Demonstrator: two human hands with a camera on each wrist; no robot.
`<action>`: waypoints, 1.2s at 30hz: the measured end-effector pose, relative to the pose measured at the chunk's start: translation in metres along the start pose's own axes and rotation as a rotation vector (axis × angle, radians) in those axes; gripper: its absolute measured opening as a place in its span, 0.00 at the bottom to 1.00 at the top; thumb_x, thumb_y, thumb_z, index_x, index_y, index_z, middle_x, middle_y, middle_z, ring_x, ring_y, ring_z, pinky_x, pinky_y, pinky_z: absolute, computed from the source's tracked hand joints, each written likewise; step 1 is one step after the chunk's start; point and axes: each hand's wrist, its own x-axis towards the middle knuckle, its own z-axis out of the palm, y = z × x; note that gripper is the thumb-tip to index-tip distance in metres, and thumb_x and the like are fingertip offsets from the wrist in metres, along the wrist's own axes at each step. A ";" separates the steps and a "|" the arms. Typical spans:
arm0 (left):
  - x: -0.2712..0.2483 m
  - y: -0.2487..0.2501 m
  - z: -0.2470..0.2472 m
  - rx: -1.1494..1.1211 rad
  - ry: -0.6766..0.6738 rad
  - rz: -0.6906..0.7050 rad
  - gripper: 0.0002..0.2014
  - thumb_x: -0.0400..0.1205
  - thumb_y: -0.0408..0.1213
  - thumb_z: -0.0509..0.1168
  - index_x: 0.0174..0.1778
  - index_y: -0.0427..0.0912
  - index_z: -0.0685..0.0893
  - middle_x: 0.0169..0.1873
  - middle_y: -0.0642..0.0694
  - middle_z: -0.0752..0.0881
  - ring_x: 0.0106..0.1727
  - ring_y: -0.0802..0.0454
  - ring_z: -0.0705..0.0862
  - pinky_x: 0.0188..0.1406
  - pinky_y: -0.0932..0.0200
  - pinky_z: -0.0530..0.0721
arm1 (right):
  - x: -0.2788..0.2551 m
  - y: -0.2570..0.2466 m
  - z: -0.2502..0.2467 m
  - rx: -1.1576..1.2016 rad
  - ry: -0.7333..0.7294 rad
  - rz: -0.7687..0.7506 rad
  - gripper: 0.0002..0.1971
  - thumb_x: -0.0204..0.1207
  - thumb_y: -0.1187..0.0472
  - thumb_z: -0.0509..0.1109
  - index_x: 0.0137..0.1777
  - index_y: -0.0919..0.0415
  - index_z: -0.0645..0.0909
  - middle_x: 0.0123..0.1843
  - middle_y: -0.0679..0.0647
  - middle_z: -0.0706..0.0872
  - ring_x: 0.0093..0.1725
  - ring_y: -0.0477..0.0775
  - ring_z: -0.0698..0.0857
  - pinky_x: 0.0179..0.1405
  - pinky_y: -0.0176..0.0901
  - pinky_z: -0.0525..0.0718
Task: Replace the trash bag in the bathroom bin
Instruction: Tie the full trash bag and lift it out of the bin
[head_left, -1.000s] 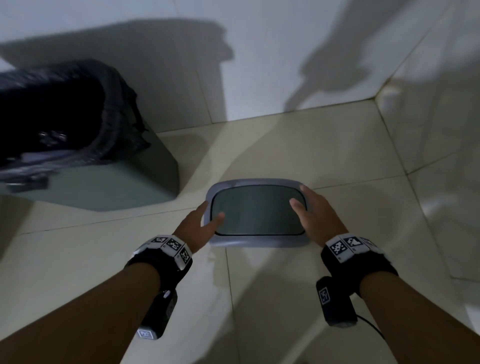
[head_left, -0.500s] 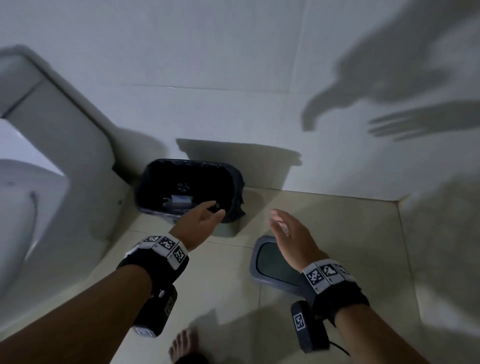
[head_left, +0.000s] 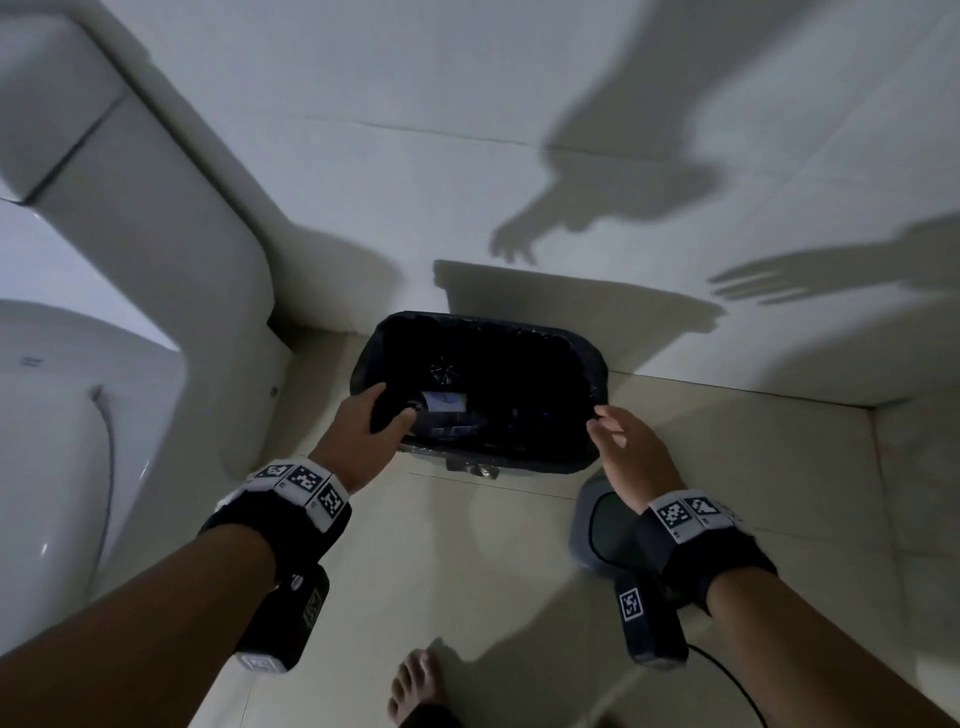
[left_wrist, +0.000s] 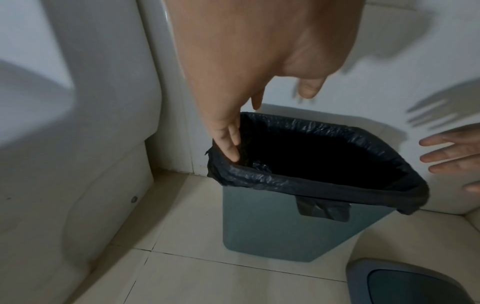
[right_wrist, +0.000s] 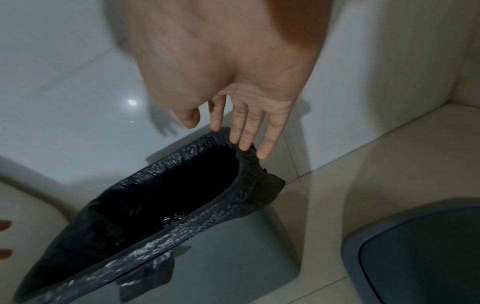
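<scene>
A grey-green bin (left_wrist: 280, 226) lined with a black trash bag (left_wrist: 319, 186) stands on the floor against the wall. The bag's edge is folded over the rim. My left hand (head_left: 382, 413) is at the bin's left rim, and its straight fingers (left_wrist: 230, 142) touch the bag edge at that corner. My right hand (head_left: 610, 434) is at the right rim, fingers (right_wrist: 245, 133) straight, their tips on the bag's folded edge (right_wrist: 255, 164). Neither hand grips anything. Some trash, including a white piece (head_left: 444, 401), lies inside the bag.
The bin's grey lid (head_left: 597, 535) lies flat on the floor tiles, under my right wrist. A white toilet (head_left: 62, 441) and its cistern (head_left: 156, 218) fill the left. The tiled wall is right behind the bin. A bare foot (head_left: 415, 691) stands at the bottom.
A second ago both hands rested on the lid on the floor. They have let it go and moved up to the bin, one to each side of the rim.
</scene>
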 end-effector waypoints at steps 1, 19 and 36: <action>0.009 -0.005 -0.001 0.009 0.004 -0.005 0.27 0.83 0.45 0.63 0.75 0.35 0.70 0.62 0.45 0.78 0.68 0.42 0.78 0.62 0.56 0.74 | 0.008 0.002 0.006 -0.003 0.015 0.025 0.20 0.83 0.54 0.60 0.73 0.60 0.73 0.69 0.60 0.80 0.65 0.56 0.81 0.57 0.40 0.74; 0.115 -0.056 0.028 -0.133 0.202 -0.252 0.22 0.88 0.43 0.44 0.65 0.32 0.75 0.61 0.29 0.80 0.63 0.34 0.78 0.55 0.50 0.71 | 0.074 0.030 0.044 0.247 0.206 0.255 0.23 0.87 0.47 0.48 0.75 0.55 0.70 0.73 0.55 0.77 0.72 0.58 0.75 0.62 0.38 0.66; 0.124 -0.058 0.016 -0.234 0.213 -0.413 0.11 0.86 0.41 0.52 0.60 0.39 0.65 0.51 0.39 0.73 0.51 0.45 0.72 0.51 0.53 0.67 | 0.070 0.044 0.041 0.170 0.361 0.212 0.23 0.85 0.57 0.56 0.78 0.64 0.66 0.76 0.62 0.73 0.75 0.61 0.72 0.72 0.45 0.66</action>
